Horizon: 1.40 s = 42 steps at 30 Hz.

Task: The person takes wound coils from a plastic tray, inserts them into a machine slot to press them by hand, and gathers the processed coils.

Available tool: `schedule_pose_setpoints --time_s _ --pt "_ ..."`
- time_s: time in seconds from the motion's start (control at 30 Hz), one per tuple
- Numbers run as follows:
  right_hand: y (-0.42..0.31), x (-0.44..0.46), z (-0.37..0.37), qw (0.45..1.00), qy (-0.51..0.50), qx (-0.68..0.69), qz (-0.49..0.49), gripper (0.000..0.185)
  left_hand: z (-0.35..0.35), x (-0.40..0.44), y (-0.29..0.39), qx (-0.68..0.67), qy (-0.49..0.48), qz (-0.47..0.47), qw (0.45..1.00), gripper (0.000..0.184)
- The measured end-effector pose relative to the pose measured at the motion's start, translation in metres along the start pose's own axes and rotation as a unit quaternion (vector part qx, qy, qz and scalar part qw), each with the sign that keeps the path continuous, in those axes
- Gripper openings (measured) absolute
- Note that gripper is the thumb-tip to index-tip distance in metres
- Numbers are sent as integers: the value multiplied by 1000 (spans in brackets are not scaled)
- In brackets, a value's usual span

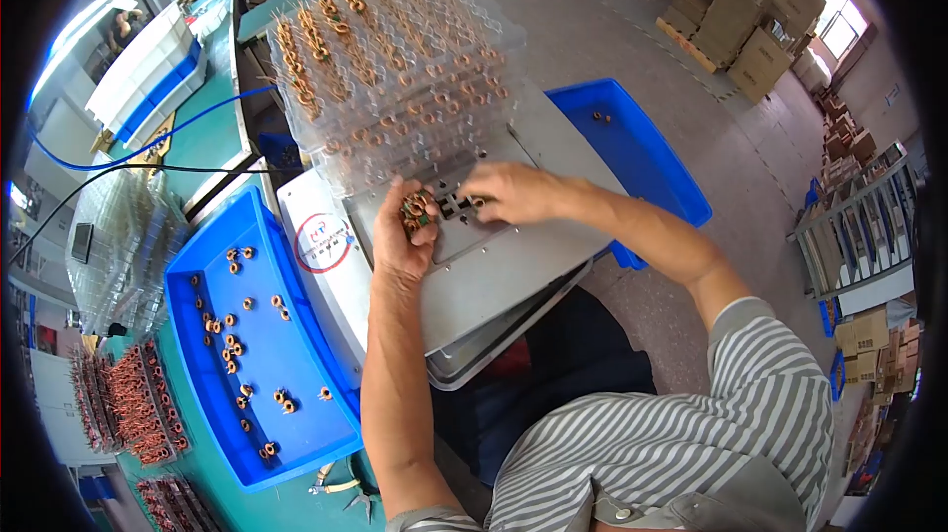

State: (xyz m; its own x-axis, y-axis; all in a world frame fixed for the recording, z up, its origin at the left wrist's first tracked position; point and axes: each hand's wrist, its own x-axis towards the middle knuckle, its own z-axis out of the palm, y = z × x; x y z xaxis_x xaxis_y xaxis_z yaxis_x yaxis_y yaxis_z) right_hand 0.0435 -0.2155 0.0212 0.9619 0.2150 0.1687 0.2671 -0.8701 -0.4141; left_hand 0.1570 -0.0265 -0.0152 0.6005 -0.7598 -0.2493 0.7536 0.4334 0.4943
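**One coil at my right fingertips, the slotted fixture just beside it**

My left hand (393,239) is curled around a handful of copper-wound coils (419,208), palm up, thumb over them. Across from it, my right hand (515,194) reaches in from the right, thumb and fingers drawn narrow at a single coil (479,202). I cannot tell whether they pinch it or only touch it (my own fingers hide part of it), nor which way its long axis points.

The dark slotted fixture (452,206) lies between my hands, immediately left of that coil. For placement there, I judge the right hand the better placed: its fingertips are already beside the slots, while the left is full. Both hands are over the metal plate (474,285).

Beyond the fixture rises a stack of clear trays (512,38) bearing more coils; farther off, cardboard boxes (726,18) stand on the floor.
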Motion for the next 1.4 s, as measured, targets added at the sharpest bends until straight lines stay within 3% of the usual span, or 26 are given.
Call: schedule_pose_setpoints --time_s 0.13,0.23,0.37,0.47,0.57,0.7,0.77,1.0,1.03,1.13,1.4 --pt "3 -7 13 999 28 -37 -8 26 3 0 -5 40 10 16 999 33" --pt "-17 3 -5 994 101 28 24 25 7 -2 -5 54 19 29 998 38" --pt "-59 33 -35 984 155 84 -26 28 12 -6 -5 9 -1 12 1000 48" --pt "-74 70 -56 969 235 21 -75 27 9 -5 -1 -58 -42 -8 997 47" --pt "-91 120 -86 963 265 2 -46 29 2 1 -2 -49 -13 -3 999 40" --pt "-84 190 -88 972 224 -71 16 28 -1 0 1 -54 -15 -9 998 37" --pt "-81 213 -85 977 151 -108 107 28 0 -1 0 -45 -13 -1 999 32" --pt "-81 216 -89 979 189 49 55 22 4 -4 0 -21 4 11 1000 27" --pt "-83 212 -90 979 201 45 9 19 5 -4 0 -23 1 11 1000 27" --pt "-92 195 -92 969 247 2 -6 22 4 -2 0 -24 4 15 1000 27" --pt "-94 205 -78 980 180 -47 72 25 3 -1 0 2 23 21 1000 25"
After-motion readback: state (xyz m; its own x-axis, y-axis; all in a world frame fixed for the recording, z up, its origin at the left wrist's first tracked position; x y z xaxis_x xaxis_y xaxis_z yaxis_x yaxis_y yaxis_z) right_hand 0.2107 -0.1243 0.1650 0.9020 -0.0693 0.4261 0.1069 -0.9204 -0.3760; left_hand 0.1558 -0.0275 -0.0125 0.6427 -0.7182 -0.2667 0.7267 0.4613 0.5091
